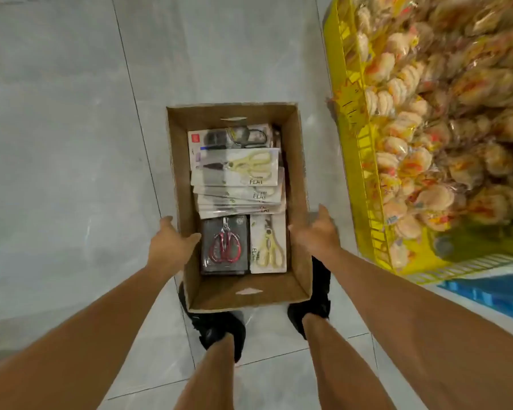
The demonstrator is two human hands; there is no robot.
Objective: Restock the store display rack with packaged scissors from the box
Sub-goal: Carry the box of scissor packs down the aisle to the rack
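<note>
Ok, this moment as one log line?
left hand: holds box left wall | right hand: holds right wall | packaged scissors: inside

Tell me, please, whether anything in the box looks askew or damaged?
The stack of yellow-handled scissors packs in the middle of the box lies fanned out unevenly, its edges out of line. Nothing looks spilled or damaged.

This is a shop, seen on its sales floor. A yellow wire bin [356, 149] at the right is heaped with many alike bagged snacks [444, 113], stock laid out in bulk. On the grey tiled floor [57, 128] side, an open cardboard box [301, 173] holds packaged scissors [237, 167], several of one kind stacked on retail cards with hand-marked codes, plus other models beside them.
</note>
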